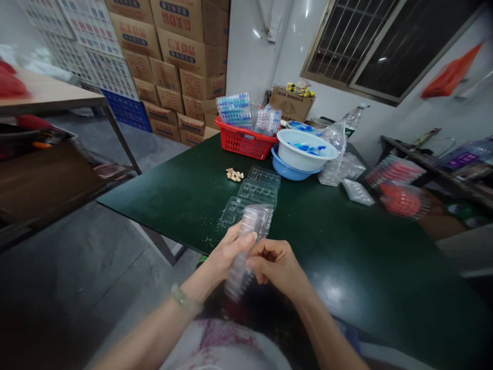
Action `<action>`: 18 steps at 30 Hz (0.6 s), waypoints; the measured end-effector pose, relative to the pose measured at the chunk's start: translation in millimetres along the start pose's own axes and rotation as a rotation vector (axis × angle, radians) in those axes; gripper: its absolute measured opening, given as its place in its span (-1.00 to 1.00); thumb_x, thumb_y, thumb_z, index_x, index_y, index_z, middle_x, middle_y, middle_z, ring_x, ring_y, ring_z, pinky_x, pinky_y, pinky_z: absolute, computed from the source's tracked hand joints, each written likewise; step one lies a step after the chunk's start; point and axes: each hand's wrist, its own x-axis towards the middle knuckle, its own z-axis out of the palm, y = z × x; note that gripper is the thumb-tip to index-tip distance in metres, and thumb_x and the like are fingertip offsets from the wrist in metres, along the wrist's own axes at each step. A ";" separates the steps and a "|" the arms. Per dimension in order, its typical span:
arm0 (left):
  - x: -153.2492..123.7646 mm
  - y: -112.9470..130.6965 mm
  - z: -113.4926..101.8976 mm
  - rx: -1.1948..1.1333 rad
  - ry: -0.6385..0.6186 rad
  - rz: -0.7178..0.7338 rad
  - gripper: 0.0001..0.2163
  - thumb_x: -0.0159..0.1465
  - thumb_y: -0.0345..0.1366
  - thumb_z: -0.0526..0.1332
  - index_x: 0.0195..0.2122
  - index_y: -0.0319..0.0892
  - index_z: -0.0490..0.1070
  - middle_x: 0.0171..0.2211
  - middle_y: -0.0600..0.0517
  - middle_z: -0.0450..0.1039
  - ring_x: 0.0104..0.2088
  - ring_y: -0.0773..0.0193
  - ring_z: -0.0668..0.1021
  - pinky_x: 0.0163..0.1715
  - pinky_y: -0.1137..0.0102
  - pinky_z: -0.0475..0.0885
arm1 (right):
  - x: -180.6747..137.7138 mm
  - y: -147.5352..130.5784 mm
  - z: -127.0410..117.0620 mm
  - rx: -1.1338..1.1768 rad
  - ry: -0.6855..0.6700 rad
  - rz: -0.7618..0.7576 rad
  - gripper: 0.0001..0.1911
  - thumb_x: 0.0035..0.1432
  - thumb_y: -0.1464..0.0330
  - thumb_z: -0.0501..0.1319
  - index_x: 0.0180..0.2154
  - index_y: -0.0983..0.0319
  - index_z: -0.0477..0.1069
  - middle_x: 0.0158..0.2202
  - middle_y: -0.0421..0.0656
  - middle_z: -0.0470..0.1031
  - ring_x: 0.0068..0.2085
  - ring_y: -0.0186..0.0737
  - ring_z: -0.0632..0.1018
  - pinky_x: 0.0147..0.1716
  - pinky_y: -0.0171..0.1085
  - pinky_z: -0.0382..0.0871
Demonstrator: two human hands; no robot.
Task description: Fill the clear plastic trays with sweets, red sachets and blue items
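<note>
My left hand (227, 252) is wrapped round a stack of clear plastic trays (256, 220), held tilted on edge over the near side of the green table (185, 190). The fingers of my right hand (275, 262) are pinched against the stack's right edge; motion blur hides whether they grip one tray or several. Just beyond the stack, clear compartment trays (258, 192) lie in a row on the table. Left of that row sits a small heap of pale, cream-coloured pieces (234, 175), with white crumbs scattered nearer me.
A red basket (246, 145) of packed plastic packs stands at the back. Beside it, a white basin (306, 160) with blue-and-white items rests in a blue basin (290, 172). Clear bags (335, 159) and a white block (357, 191) lie to the right. Cardboard boxes (185, 51) are stacked behind.
</note>
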 end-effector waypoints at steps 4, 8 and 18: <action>3.4 0.7 7.2 0.110 -0.035 -0.038 -0.50 0.09 -0.02 0.21 -0.01 -0.18 0.24 -0.48 0.00 0.38 -0.58 0.17 0.47 -0.62 0.34 0.37 | -2.4 -0.2 -9.6 -0.077 -0.060 -0.007 -0.77 0.09 0.25 0.17 -0.50 0.26 0.31 -0.69 -0.32 0.25 -0.67 -0.45 0.25 -0.67 -0.42 0.09; 9.2 8.8 14.4 0.563 0.108 0.276 -0.20 -0.11 -0.17 0.40 0.15 -0.20 0.11 -0.02 -0.14 0.30 -0.06 -0.03 0.40 -0.07 0.22 0.30 | -13.2 -3.9 -7.0 -0.394 0.049 -0.168 -0.84 0.07 0.45 0.08 -0.54 0.24 0.18 -0.58 -0.30 0.20 -0.56 -0.46 0.21 -0.57 -0.40 0.03; 28.6 29.0 -15.8 0.142 -0.057 0.208 -0.34 0.01 -0.26 0.32 0.15 -0.21 0.14 -0.10 -0.17 0.37 -0.11 -0.05 0.43 -0.17 0.21 0.35 | -34.9 -12.2 -59.8 -0.225 0.280 -0.123 -0.74 0.10 0.41 0.09 -0.61 0.25 0.15 -0.65 -0.32 0.08 -0.60 -0.47 0.14 -0.62 -0.39 -0.03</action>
